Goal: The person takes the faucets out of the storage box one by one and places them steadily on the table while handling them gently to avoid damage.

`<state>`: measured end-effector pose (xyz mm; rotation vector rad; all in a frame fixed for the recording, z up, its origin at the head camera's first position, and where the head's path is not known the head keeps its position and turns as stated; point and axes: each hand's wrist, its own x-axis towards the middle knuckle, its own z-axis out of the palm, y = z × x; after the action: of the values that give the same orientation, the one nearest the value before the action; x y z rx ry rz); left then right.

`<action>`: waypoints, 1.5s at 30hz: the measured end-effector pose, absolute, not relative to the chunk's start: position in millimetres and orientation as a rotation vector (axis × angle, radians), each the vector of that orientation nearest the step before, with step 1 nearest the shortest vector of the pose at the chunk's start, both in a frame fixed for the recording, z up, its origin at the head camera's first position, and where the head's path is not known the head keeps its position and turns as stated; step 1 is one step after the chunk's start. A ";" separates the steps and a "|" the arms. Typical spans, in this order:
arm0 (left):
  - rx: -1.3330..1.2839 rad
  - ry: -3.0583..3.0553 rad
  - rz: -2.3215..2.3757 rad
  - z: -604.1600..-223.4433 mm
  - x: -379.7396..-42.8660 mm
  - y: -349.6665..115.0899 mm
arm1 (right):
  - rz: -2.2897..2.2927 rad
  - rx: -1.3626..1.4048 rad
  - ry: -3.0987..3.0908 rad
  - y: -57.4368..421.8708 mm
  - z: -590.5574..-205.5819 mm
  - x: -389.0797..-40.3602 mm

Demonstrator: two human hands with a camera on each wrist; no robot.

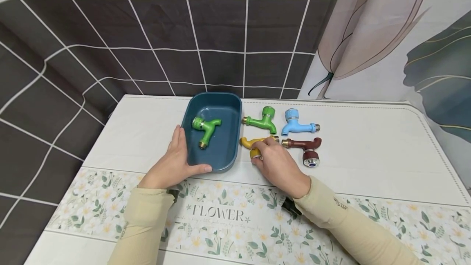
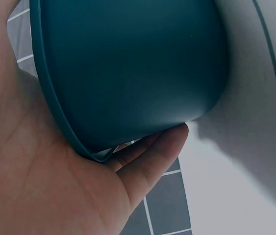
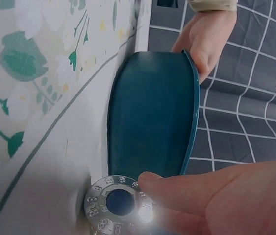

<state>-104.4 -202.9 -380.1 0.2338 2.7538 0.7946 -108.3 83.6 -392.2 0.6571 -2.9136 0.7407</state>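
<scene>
My left hand (image 1: 173, 165) rests against the near left corner of a dark blue plastic basin (image 1: 235, 134). Its thumb lies along the near rim and its straight fingers touch the outer left wall (image 2: 142, 73). Inside the basin is a green faucet (image 1: 207, 131). To the right of the basin, my right hand (image 1: 277, 162) pinches a yellow faucet (image 1: 248, 142) around its knob, partly covering it. The silver end cap (image 3: 120, 202) of that knob shows under the thumb in the right wrist view. The faucet still appears to be at table level.
Behind the right hand lie another green faucet (image 1: 263, 122) and a light blue faucet (image 1: 299, 126). A dark red faucet (image 1: 305, 145) lies just right of the hand. The white table (image 1: 368, 154) has a flower-printed strip (image 1: 228, 232) in front. A dark tiled-pattern curtain (image 1: 220, 23) hangs behind.
</scene>
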 end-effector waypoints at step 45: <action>0.244 2.758 0.786 -378.7 -103.8 -203.3 | 0.823 0.662 -2.759 79.4 -369.0 -121.1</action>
<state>-103.8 -203.3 -378.7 0.2444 2.7584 0.7864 -121.1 79.4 -369.0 0.6617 -2.7588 0.8233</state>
